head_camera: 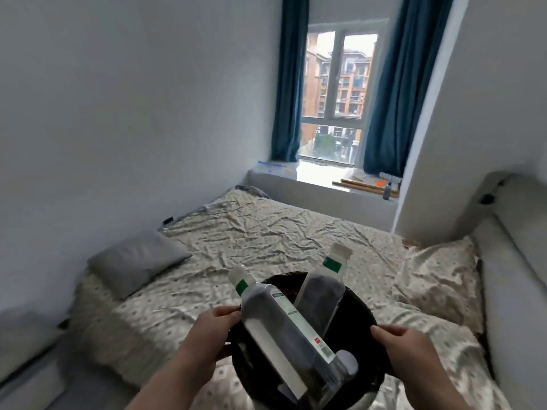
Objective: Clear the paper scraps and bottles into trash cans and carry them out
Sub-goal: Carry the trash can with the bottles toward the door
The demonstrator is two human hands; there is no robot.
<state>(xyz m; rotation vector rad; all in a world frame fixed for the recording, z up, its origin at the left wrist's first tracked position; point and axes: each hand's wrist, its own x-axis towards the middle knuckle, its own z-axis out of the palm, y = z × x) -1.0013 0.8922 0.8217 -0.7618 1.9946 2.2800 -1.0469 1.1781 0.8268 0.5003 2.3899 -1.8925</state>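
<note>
One wide bed point(266, 232) with a crumpled cream patterned sheet fills the room below the window point(340, 84), carrying a grey square pillow point(139, 261) near its left edge. Above its near end sits a round black plastic trash can point(361, 315), gripped at opposite rim sides by the left hand point(216, 324) and right hand point(399, 335), fingers curled closed on the rim. Two clear plastic bottles with white caps, the nearer bottle point(284, 329) and the farther bottle point(322, 294), stand tilted inside it, necks protruding.
</note>
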